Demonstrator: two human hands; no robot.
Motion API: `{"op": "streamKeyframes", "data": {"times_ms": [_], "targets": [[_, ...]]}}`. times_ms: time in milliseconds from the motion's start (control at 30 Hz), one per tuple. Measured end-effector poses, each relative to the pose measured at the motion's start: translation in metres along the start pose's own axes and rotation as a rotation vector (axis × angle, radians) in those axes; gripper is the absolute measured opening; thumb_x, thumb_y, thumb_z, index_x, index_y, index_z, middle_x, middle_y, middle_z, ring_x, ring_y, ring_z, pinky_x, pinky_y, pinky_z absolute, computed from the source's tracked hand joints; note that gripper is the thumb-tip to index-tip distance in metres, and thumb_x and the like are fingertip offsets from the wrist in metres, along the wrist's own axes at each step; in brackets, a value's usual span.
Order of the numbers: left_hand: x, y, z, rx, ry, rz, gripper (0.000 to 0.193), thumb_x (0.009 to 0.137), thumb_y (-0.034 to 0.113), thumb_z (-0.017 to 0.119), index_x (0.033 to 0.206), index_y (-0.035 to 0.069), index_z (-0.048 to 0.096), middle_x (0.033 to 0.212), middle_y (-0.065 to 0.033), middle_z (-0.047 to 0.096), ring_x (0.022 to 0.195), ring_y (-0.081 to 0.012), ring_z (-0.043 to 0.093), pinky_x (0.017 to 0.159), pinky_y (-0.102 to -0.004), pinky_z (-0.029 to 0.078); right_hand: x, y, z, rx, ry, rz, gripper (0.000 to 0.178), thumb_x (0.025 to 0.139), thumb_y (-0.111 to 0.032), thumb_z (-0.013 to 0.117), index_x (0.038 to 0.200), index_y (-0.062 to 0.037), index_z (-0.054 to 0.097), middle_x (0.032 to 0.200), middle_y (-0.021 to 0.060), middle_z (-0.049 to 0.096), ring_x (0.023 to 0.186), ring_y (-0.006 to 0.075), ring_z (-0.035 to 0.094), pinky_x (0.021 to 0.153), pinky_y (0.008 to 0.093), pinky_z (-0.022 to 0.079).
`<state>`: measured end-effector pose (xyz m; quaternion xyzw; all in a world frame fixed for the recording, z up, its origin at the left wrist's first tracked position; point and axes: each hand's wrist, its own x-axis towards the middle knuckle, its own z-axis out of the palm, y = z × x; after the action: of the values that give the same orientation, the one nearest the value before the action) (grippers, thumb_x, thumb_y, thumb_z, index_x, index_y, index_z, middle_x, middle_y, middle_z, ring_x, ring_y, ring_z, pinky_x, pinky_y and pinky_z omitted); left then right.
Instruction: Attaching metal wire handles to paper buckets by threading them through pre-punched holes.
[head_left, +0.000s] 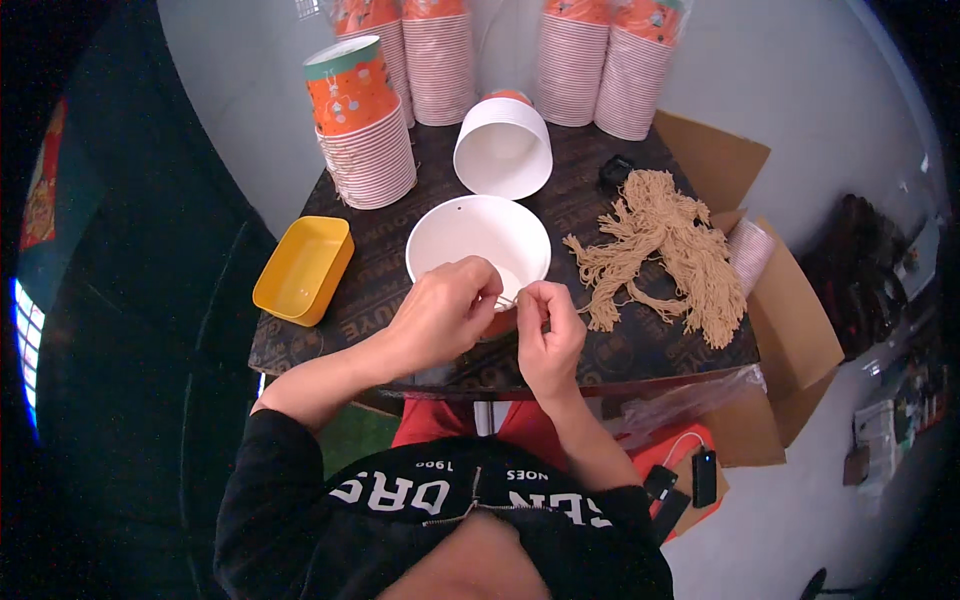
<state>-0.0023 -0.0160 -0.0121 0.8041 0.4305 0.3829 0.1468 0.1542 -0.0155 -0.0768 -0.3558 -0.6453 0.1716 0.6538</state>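
Observation:
A white-lined paper bucket (440, 235) stands upright near the table's front edge, a small dark hole showing in its far wall. Over its near rim, my left hand (450, 308) and my right hand (551, 335) are closed in pinches close together. A short piece of thin tan cord (507, 300) runs between their fingertips. Most of the bucket's near side is hidden behind my hands. To the right of them lies a loose heap of tan cords (675, 245). Behind the upright bucket, another bucket (503, 150) rests on its side, mouth toward me.
A yellow plastic tray (337, 270) sits at the table's left edge. Nested orange-and-white buckets (370, 165) stand back left, with several wrapped stacks (570, 75) behind. A small black object (615, 172) lies by the cords. Open cardboard boxes (795, 310) stand right of the table.

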Motion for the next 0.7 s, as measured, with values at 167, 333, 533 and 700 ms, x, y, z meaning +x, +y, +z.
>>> {"op": "streamKeyframes", "data": {"times_ms": [167, 333, 533, 700], "targets": [[-0.003, 0.0, -0.002, -0.05, -0.042, 0.036, 0.01, 0.079, 0.0, 0.065, 0.087, 0.0, 0.058, 0.075, -0.0172, 0.064, 0.069, -0.0344, 0.064, 0.061, -0.0395, 0.05, 0.0, -0.003, 0.005, 0.122, 0.025, 0.152, 0.008, 0.09, 0.0, 0.066, 0.095, 0.0009, 0.059, 0.08, 0.0073, 0.06, 0.065, 0.0112, 0.057, 0.059, 0.0258, 0.046], [-0.003, 0.001, -0.002, -0.101, -0.023, 0.035, 0.008, 0.081, -0.001, 0.065, 0.087, -0.001, 0.06, 0.077, -0.0173, 0.066, 0.07, -0.0317, 0.067, 0.062, -0.037, 0.053, -0.001, -0.002, 0.007, 0.097, 0.032, 0.157, 0.008, 0.088, 0.001, 0.068, 0.092, 0.0003, 0.06, 0.077, 0.0063, 0.059, 0.062, 0.0115, 0.055, 0.056, 0.0262, 0.045], [0.0, 0.005, -0.003, -0.127, -0.044, -0.019, 0.007, 0.083, 0.001, 0.067, 0.087, -0.003, 0.064, 0.079, -0.0176, 0.068, 0.068, -0.0288, 0.069, 0.059, -0.0341, 0.054, 0.002, 0.0, 0.003, 0.034, -0.016, 0.059, 0.009, 0.083, 0.005, 0.068, 0.087, 0.0001, 0.062, 0.074, 0.0089, 0.056, 0.062, 0.019, 0.055, 0.056, 0.0311, 0.043], [0.002, 0.003, -0.002, -0.151, -0.047, -0.056, 0.007, 0.083, 0.001, 0.067, 0.087, -0.004, 0.064, 0.078, -0.0177, 0.068, 0.068, -0.0282, 0.069, 0.06, -0.0339, 0.054, 0.007, -0.002, -0.003, 0.041, -0.08, -0.028, 0.009, 0.08, 0.006, 0.068, 0.085, 0.0005, 0.063, 0.073, 0.0102, 0.056, 0.065, 0.0239, 0.055, 0.058, 0.0346, 0.042]]}}
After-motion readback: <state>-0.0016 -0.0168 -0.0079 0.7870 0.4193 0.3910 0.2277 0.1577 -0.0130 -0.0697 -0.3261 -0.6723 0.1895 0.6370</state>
